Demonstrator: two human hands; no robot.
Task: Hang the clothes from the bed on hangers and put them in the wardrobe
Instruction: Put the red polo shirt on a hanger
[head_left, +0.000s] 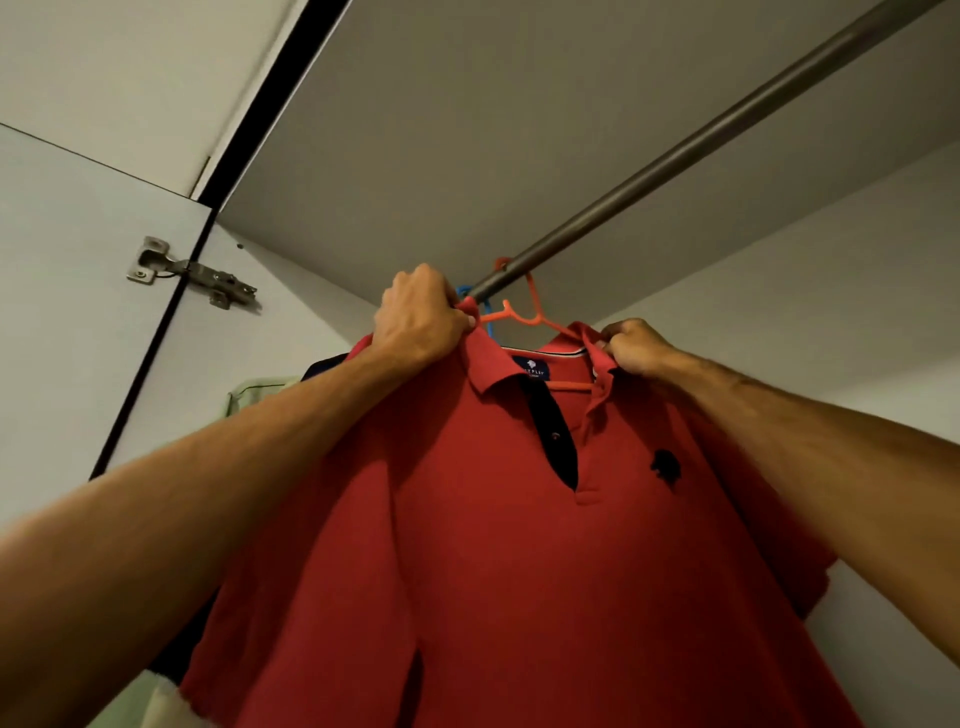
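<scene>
red polo shirt (493, 571) on orange plastic hanger (519, 317), hooked over grey metal rail (675, 156) | left hand (421, 317), right hand (631, 345) pinch its collar | remaining clothes unseen

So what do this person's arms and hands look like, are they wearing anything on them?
Both arms are bare: no sleeve covers the left forearm or the right forearm anywhere in view. The left hand and right hand are ungloved, and no watch, bracelet or ring shows. Fine hair is visible along the right forearm.
</scene>
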